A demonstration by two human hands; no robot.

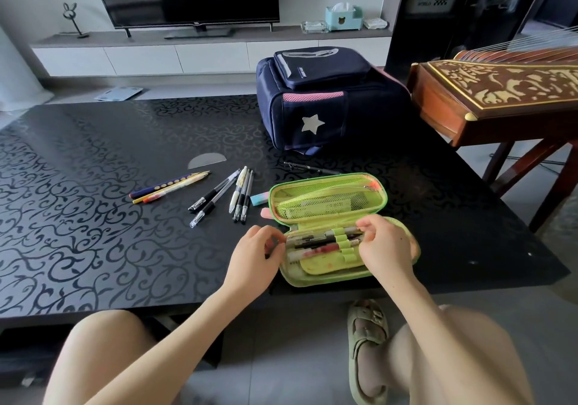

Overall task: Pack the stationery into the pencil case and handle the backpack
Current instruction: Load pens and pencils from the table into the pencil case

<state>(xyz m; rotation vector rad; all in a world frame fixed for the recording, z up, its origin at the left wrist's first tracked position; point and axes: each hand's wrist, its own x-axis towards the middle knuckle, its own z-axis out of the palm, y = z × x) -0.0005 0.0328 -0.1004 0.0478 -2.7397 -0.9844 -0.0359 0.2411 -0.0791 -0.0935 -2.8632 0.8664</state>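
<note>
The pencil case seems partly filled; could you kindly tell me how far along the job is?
Done: several pens sit under the loops of the open pencil case. In hand: the left hand and right hand hold those pens' ends. Left: pencils, gel pens and an eraser lie loose on the table, and the backpack sits untouched.

A green pencil case [328,198] is laid open flat, with several pens [319,242] tucked under its elastic loops. Loose pens [225,195], pencils [169,185] and an eraser [259,199] are spread to its left. A navy backpack [328,98] with a white star is set behind it.
</note>
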